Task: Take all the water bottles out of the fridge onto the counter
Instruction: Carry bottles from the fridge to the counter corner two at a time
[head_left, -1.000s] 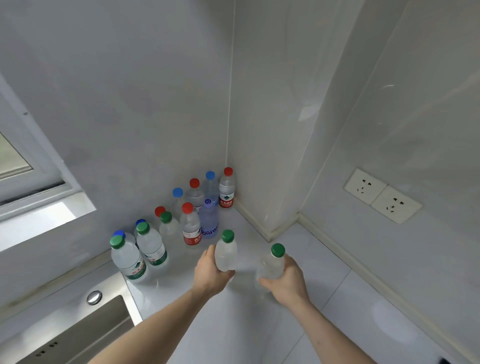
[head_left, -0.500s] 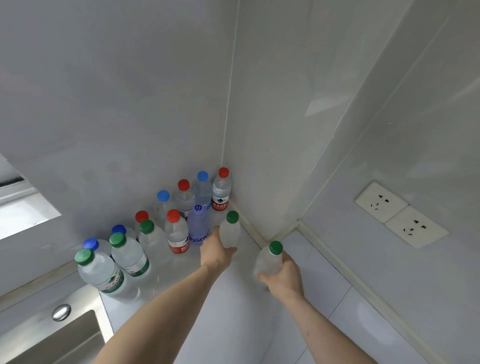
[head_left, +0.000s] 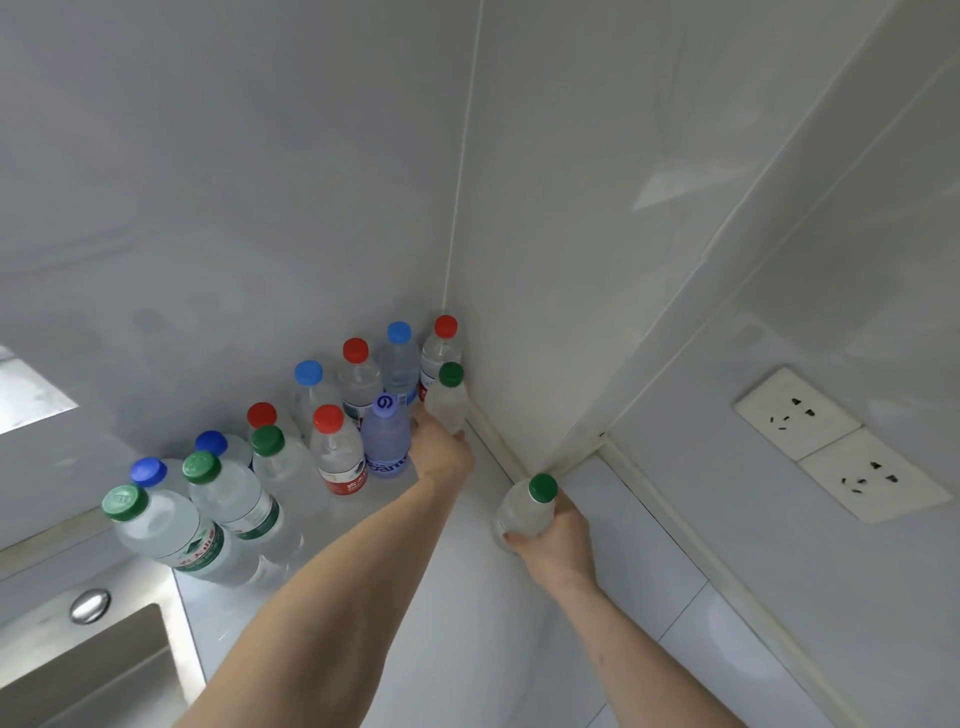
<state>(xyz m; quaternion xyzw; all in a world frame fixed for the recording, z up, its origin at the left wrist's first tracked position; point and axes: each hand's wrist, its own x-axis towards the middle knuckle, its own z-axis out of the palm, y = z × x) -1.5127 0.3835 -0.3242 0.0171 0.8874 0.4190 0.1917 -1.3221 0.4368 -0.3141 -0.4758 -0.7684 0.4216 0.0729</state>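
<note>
Head camera looks down into a corner of a pale white counter (head_left: 467, 597) bounded by glossy white wall panels (head_left: 597, 234). Reaching furthest in, the left hand (head_left: 439, 449) has its fingers wrapped round a small clear plastic bottle with a green cap (head_left: 450, 400), held upright just in front of the corner seam and close beside a red-capped clear bottle with a red label (head_left: 441, 345) that stands deepest in the corner. Nearer the camera, the right hand (head_left: 556, 535) grips a second small clear green-capped bottle (head_left: 524, 512) round its lower body, tilted a little to the right, near the cream sealing strip (head_left: 498, 441) that runs along the base of the wall; whether its base touches the counter cannot be told.

To the left of the left hand a cluster of water bottles stands on the counter along the back wall: a bluish-violet bottle with a pale violet cap (head_left: 385, 441) just beside the hand, a red-capped bottle with a red label (head_left: 337, 457), several blue-capped clear bottles (head_left: 399, 358) behind, and three larger green-capped bottles with green labels (head_left: 171, 535) at the near left end. A stainless steel sink (head_left: 93, 670) with a round chrome button (head_left: 89, 605) sits at lower left, next to the nearest green-capped bottle. Two white wall sockets (head_left: 836, 441) are set side by side in the right-hand wall, well apart from the hands
</note>
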